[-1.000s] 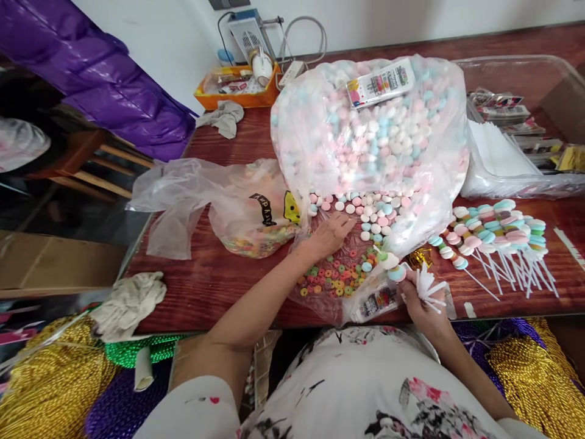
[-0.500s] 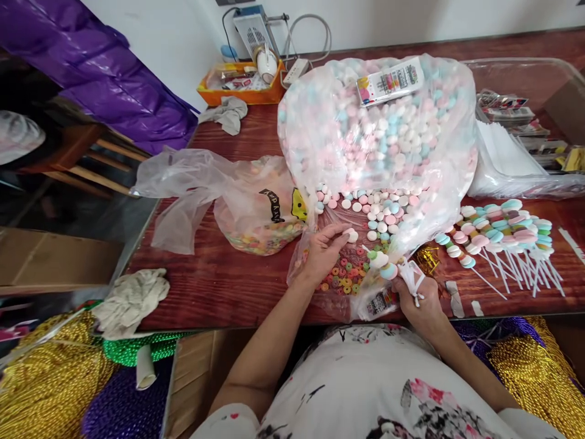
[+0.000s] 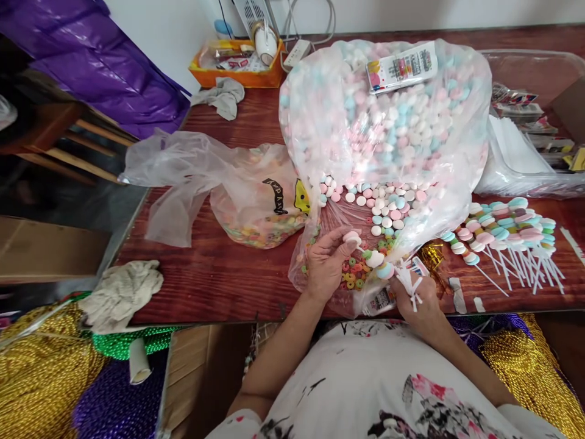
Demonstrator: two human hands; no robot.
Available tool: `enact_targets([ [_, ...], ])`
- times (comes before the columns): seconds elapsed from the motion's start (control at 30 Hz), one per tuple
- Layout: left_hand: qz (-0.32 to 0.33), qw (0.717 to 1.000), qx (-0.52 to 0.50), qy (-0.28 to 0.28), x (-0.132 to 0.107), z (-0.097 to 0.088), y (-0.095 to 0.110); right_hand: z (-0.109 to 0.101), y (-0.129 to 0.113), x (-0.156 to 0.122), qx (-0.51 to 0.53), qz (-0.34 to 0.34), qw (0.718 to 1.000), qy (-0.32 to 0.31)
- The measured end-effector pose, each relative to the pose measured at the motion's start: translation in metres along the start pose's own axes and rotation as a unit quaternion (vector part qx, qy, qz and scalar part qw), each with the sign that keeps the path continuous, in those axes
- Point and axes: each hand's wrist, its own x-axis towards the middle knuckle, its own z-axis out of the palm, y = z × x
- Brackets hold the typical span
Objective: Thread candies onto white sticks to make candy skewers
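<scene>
My left hand (image 3: 328,262) is closed, with thumb and fingers pinching a round pink-and-white candy (image 3: 351,238) at the tip of a thin white stick. Lower on that stick sit white, green and blue-pink candies (image 3: 375,259). My right hand (image 3: 418,299) is closed round a bunch of white sticks (image 3: 410,281), the candy-threaded one among them. Under my hands, small coloured rings (image 3: 351,280) lie on clear plastic. Behind them, loose pastel candies (image 3: 388,210) spill from a large clear bag (image 3: 384,122). To the right lies a pile of candy-covered sticks (image 3: 512,225).
A knotted bag of coloured rings (image 3: 256,207) lies to the left. An orange box (image 3: 237,73) stands at the back, and a clear tub (image 3: 548,183) at the right. A crumpled cloth (image 3: 121,296) hangs over the front-left edge, with bead strands (image 3: 46,366) below.
My left hand has brought the candy from beside the stick onto its tip, moving slightly down. My right hand has stayed nearly in place. The view has shifted slightly.
</scene>
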Motion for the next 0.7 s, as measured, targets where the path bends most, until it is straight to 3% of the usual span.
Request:
enact_targets([
  [0.2, 0.002, 1.000, -0.014, -0.003, -0.008, 0.003, -0.006, 0.006, 0.001, -0.002, 0.053, 0.034, 0.998, -0.018],
  [0.4, 0.098, 0.989, 0.107, -0.001, -0.014, -0.007, -0.013, 0.004, -0.026, 0.006, 0.104, 0.108, 0.989, -0.014],
  [0.57, 0.049, 0.998, 0.031, 0.000, -0.018, 0.000, -0.013, 0.018, -0.026, 0.000, 0.209, 0.137, 0.968, -0.015],
  [0.7, 0.052, 0.998, 0.036, -0.008, -0.021, -0.006, -0.022, 0.025, -0.020, -0.004, 0.241, 0.159, 0.957, -0.008],
])
